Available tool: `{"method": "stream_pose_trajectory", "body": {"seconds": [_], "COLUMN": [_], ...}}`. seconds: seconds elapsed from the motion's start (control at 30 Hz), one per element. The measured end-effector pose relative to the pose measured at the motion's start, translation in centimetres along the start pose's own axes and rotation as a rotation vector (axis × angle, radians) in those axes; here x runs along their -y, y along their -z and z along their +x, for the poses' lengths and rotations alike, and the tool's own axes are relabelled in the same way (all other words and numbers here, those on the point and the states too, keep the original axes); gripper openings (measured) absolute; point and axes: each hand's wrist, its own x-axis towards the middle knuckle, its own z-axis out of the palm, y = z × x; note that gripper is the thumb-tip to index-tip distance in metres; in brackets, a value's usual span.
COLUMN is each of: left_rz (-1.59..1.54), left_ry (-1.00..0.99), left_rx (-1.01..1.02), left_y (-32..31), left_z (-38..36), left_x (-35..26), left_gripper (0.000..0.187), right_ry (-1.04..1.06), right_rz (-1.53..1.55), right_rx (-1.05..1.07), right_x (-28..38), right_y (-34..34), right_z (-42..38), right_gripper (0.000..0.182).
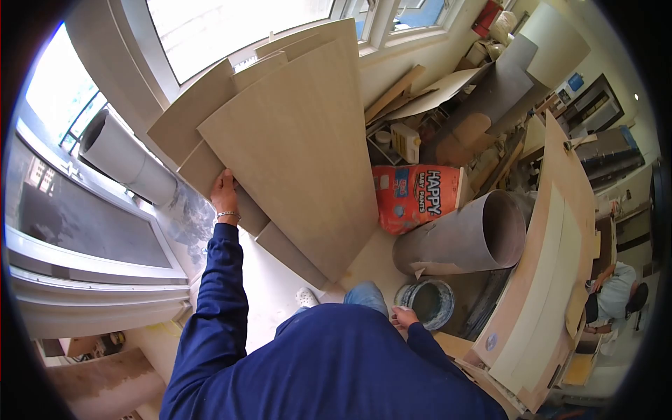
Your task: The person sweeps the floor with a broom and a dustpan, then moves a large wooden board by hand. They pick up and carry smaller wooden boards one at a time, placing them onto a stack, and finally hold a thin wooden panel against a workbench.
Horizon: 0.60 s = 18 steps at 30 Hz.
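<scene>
Several pale wood panels lean in a stack against the window wall, and a large wood panel (pixel 301 140) is at the front. My left hand (pixel 225 194) grips the edge of a smaller wood panel (pixel 201 168) on the stack's left side. That arm is stretched forward, and part of the fingers is hidden against the board. Low at my right side, my right hand (pixel 404 317) has its fingers curled in, with nothing visible in them. Just beside it stands a round bucket (pixel 448 308), stained around the rim.
A grey rolled sheet (pixel 448 238) lies right of a red Happy baby pants bag (pixel 413 199). Long boards (pixel 539 273) lean along the right. A co-worker (pixel 616 297) is at far right. Another roll (pixel 129 161) rests left by the window. Scrap and containers fill the back corner.
</scene>
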Motion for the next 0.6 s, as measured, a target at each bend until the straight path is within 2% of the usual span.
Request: {"method": "stream_pose_trajectory", "body": {"seconds": [0.23, 0.37, 0.43, 0.5, 0.6], "left_rz": [-0.034, -0.04, 0.116, -0.02, -0.006], "left_ry": [-0.054, -0.042, 0.029, -0.007, -0.034], "left_rx": [0.015, -0.017, -0.066, -0.114, -0.146], "left_y": [-0.1, -0.3, -0.8, -1.9, -3.1], "left_z": [-0.3, -0.7, -1.2, -1.6, -2.1], "left_x": [-0.2, 0.2, -0.9, -1.0, -1.1], "left_gripper": [0.036, 0.037, 0.04, 0.042, 0.041], "right_ry": [0.048, 0.213, 0.273, 0.395, 0.524], "right_rz": [0.038, -0.113, -0.14, -0.076, 0.008], "right_rx": [0.089, 0.109, 0.136, 0.176, 0.221], "right_x": [6.8, 18.2, 24.6, 31.5, 42.2], "right_y": [2.4, 5.8, 6.9, 7.4, 7.6], "right_z": [4.8, 9.1, 11.1, 13.6, 14.0], "right_gripper": [0.048, 0.044, 0.044, 0.041, 0.036]}}
